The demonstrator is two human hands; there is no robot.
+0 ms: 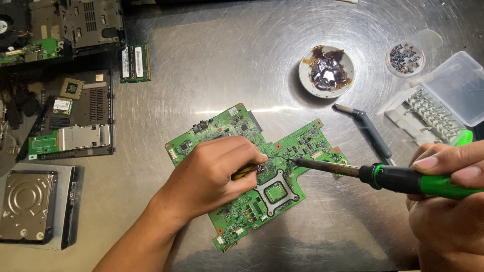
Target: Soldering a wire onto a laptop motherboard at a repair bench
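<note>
Right now the left hand [214,174] rests on the green circuit board [252,174], which lies flat mid-counter [212,65], its grip pinched on a thin yellow-handled tool [245,171], seemingly to steady a part. The right hand [448,201] has its grip clamped round a green-and-black soldering iron [383,176], held low so its tip meets the board beside the square socket. A white dish of dark flux [326,70] sits beyond, within reach.

Green circuit board [237,176]; green-black soldering iron [403,179]; white bowl [307,80].
</note>
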